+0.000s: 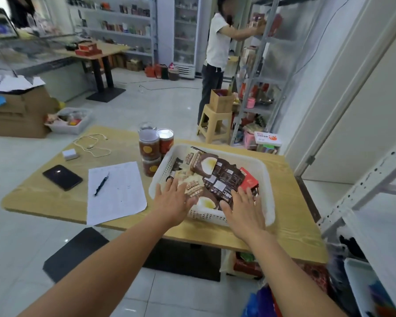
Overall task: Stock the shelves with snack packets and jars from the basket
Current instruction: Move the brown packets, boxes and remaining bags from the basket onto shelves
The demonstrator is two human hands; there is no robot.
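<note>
Basket on the tabletop looks full of snack packets, jars stacked just beside it, so stocking seems barely begun; left hand and right hand reach in, grip spread, holding nothing.

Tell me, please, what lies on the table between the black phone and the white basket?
Head view: a sheet of paper with a pen on it lies between phone and basket; jars stand close beside the basket.

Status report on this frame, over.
Left hand and right hand open, over packets in basket. Jars stand outside, beside basket. Nothing in the way.
</note>
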